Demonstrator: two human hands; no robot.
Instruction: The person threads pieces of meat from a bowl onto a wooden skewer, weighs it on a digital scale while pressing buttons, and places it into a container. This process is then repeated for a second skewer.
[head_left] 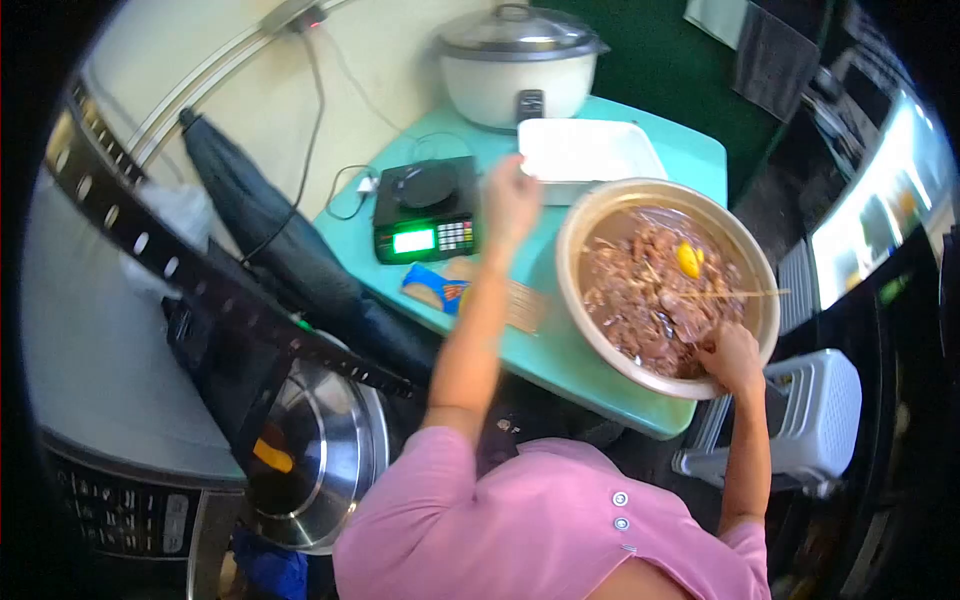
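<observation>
Resting on the meat in a large round basin (pixel 568 270) is my right hand (pixel 732 357), its fingers curled into the brown, wet meat pieces (pixel 650 285) and partly hidden by them. A yellow object (pixel 688 259) lies on the meat, and a thin stick (pixel 745 293) extends over the basin's right rim. My left hand (pixel 512 205), blurred, is raised at the left corner of a white tray (pixel 590 150). Its fingers look pressed together; whatever they hold cannot be made out. Left of it stands a digital scale (pixel 428 210) with a lit green display.
The turquoise table (pixel 560 360) carries a rice cooker (pixel 517 70) at the back. A blue-and-clear packet (pixel 435 287) and a tan bundle of sticks (pixel 525 305) lie near its front edge. A grey plastic stool (pixel 815 415) stands right; a lidded metal pot (pixel 330 440) is lower left.
</observation>
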